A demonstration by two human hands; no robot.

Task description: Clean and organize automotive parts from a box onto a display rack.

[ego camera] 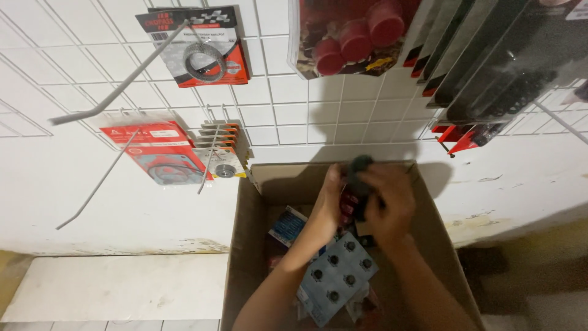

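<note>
One cardboard box (245, 245), two hands (380, 202).

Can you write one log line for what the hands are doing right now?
left hand + right hand: gripping dark packaged part | over open cardboard box | wire wall grid behind

There is one view only, from a camera on the person's head. It looks steeply down over both forearms into an open cardboard box (245, 245), close beneath, and faces a white wire grid wall (275, 116) just behind.
</note>
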